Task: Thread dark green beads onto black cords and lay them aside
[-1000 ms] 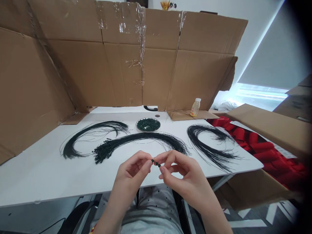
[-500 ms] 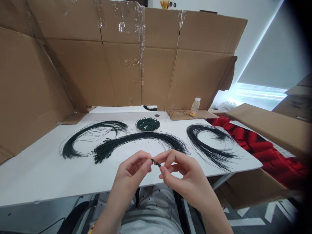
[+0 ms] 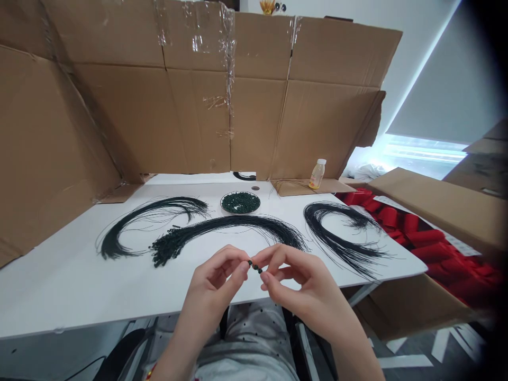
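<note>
Between my two hands is a short string of small dark green beads [image 3: 256, 267], held just above the table's near edge. My left hand [image 3: 222, 278] pinches its left end between thumb and fingertips. The right end is pinched by my right hand [image 3: 296, 275], thumb below and forefinger above. Just beyond lies a bundle of dark cords [image 3: 238, 222], with clustered beads [image 3: 169, 246] at its left end. Behind that bundle stands a round dish [image 3: 221, 205] filled with dark green beads. The fingertips partly hide the string's ends.
Dark cord bundles curve on the left [image 3: 115, 238] and right [image 3: 317, 222] of the white table [image 3: 79, 296]. A small bottle [image 3: 317, 174] stands on a cardboard flap before the cardboard wall [image 3: 198, 116]. At right, an open carton [image 3: 436, 196] holds red rolls [image 3: 428, 238].
Both hands stay in nearly the same place, still pinching the beads. The left fingertips have edged slightly right, and the bead string has shifted a little.
</note>
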Demonstrator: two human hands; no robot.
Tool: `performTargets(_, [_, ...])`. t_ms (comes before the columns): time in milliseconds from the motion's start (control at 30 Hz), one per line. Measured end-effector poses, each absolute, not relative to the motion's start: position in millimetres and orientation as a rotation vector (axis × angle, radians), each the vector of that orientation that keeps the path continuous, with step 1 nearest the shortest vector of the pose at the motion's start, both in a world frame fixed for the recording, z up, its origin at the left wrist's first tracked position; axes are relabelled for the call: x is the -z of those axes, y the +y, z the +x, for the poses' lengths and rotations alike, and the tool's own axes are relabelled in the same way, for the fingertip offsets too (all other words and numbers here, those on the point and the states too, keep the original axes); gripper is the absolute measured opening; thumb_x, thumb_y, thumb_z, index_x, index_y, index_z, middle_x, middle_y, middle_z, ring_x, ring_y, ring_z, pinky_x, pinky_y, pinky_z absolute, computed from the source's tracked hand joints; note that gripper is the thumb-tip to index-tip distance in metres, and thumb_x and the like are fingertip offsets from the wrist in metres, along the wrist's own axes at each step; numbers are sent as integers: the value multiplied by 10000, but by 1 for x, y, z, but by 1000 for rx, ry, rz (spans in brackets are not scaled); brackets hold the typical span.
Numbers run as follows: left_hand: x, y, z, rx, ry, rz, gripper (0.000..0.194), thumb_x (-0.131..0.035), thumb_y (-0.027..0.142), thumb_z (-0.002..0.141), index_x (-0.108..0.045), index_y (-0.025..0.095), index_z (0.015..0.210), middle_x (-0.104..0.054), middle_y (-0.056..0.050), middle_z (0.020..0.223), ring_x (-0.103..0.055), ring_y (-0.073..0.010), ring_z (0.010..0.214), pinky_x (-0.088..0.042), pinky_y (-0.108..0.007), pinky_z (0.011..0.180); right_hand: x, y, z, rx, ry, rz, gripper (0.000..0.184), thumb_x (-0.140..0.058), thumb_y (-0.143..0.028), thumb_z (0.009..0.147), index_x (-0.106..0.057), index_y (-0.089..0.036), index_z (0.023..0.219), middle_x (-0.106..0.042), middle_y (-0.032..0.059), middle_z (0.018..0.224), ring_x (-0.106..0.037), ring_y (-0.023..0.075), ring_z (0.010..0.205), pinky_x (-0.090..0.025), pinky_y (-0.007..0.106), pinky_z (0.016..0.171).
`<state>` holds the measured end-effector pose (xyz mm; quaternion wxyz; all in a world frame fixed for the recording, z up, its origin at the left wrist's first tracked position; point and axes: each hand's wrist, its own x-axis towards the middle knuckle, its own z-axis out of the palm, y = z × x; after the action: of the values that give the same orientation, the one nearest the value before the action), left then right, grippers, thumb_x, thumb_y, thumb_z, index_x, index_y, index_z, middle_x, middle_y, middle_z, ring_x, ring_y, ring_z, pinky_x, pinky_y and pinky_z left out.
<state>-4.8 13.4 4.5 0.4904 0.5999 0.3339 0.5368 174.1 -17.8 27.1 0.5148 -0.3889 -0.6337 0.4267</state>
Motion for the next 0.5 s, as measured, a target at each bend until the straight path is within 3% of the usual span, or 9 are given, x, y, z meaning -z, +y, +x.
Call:
performTargets(167, [-9,9,-3,-1315,863,1420,134,-736,291,872,-721,220,759,-586,5,727,-515,-160,692,-422,-261,650,-26,-14,179,-1020,-1560,-987,131,-670,-216,912,-649,-209,783,-723,31,940,-664,177,922,-558,255,735])
performTargets(367, [-10,7,-3,-1281,853,1524,111,-702,233,893,-721,223,784,-586,13,751,-507,-144,706,-418,-253,674,-28,-15,188,-995,-1694,-1120,145,-666,-262,937,-651,-205,804,-650,-20,775,-583,125,713,-480,233,636])
performTargets(500, [-8,10,-6,-1210,849,1607,109,-691,226,909,-724,228,805,-609,7,793,-523,-140,734,-429,-243,682,-29,-15,192,-972,-1707,-1160,193,-693,-330,935,-657,-206,792,-640,-25,752,-574,123,693,-447,232,602])
